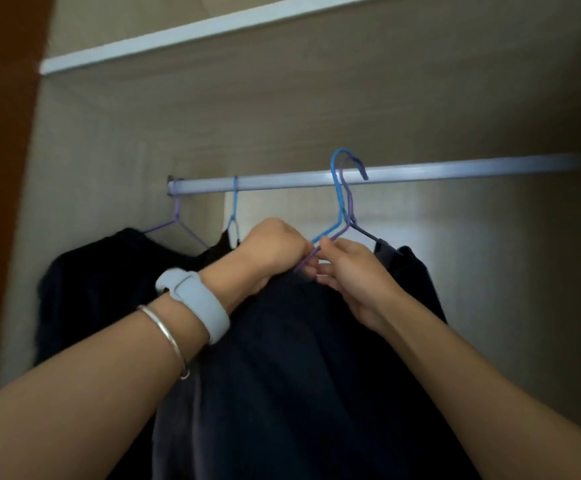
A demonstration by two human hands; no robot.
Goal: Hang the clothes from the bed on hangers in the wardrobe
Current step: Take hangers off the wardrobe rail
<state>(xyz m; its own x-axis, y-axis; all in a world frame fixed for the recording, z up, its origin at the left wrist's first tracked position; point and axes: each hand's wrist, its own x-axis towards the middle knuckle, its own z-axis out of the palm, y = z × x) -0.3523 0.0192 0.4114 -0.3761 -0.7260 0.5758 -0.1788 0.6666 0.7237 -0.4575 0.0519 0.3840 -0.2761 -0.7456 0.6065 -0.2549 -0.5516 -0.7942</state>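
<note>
Both left hand (275,249) and right hand (354,278) pinch the purple wire hanger (350,202) under the pale metal rail (455,171); tugging may shed its dark fabric garment (299,375).

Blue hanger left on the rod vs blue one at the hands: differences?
The left blue hanger sits hooked over the rod; the right blue hanger has its hook above the rod. No hand touches the left blue hanger; the left hand grips the right blue hanger's arm. The left blue hanger hangs alone; the right blue hanger is paired with a purple hanger, pinched by the right hand. Both: thin blue wire.
</note>
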